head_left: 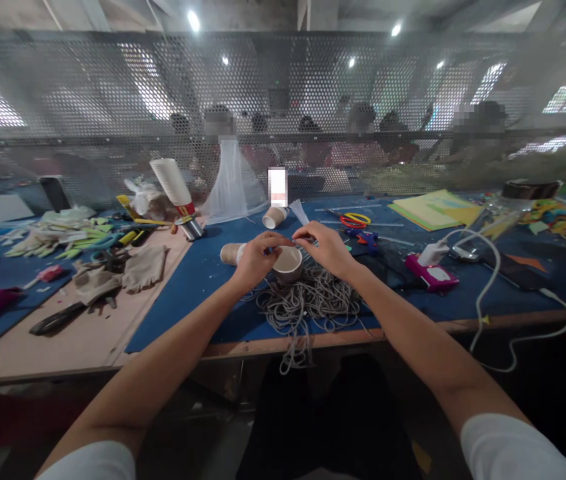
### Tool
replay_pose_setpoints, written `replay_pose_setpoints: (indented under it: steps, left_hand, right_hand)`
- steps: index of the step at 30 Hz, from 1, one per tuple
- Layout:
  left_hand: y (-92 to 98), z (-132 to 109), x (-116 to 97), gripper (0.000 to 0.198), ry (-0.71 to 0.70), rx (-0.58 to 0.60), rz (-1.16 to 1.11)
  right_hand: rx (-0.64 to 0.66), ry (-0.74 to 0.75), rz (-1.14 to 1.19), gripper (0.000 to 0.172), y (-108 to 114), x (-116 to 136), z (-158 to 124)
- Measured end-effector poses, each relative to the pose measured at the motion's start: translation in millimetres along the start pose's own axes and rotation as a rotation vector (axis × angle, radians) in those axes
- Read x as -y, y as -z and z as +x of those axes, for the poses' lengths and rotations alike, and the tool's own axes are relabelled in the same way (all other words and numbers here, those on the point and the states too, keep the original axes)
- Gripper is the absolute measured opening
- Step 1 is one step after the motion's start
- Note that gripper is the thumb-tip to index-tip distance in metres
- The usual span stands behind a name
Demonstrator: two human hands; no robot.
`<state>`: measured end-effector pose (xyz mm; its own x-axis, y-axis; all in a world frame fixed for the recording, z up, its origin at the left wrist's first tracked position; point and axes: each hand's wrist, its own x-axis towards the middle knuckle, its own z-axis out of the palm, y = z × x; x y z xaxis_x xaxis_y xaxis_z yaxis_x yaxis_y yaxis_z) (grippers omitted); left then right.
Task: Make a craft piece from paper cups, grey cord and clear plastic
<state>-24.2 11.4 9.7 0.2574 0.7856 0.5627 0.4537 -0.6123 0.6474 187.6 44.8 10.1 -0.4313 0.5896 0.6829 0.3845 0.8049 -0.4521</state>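
Note:
A pale paper cup (289, 265) stands mouth up in front of me, its lower part among a loose heap of grey cord (313, 300). My left hand (261, 255) is at the cup's left rim, fingers curled in. From the right, my right hand (327, 248) reaches over the rim with thumb and fingertips pinched together. Both sets of fingertips nearly meet above the far rim; what they pinch is too small to make out. Left of the cup lies a cord-wrapped cup (231, 254) on its side. Farther back lies another wrapped cup (273, 218).
To the right are a blue glue gun (365, 239), scissors (355, 220), a magenta power adapter (431, 273), white cable and coloured paper (435, 210). Leftward sit stacked paper cups (171, 183), gloves (145, 269) and black-handled shears (57, 319). A perforated metal screen (313, 87) rises behind.

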Motion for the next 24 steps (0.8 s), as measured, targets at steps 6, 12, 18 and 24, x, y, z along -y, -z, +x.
replay_pose_setpoints:
  steps: [6, 12, 18, 24]
  left_hand:
    - [-0.5, 0, 2, 0.033, 0.011, -0.019, 0.042]
    - [0.5, -1, 1, 0.035, 0.026, -0.012, 0.087]
    - [0.9, -1, 0, 0.033, 0.036, -0.017, 0.094]
    - [1.0, -1, -2, 0.033, 0.034, -0.022, 0.091]
  right_hand:
    - [-0.022, 0.005, -0.007, 0.013, -1, 1, 0]
    - [-0.109, -0.021, -0.110, 0.020, 15, 5, 3]
    - [-0.309, -0.243, -0.370, 0.023, 56, -27, 6]
    - [-0.016, -0.676, -0.747, 0.025, 87, -70, -6]
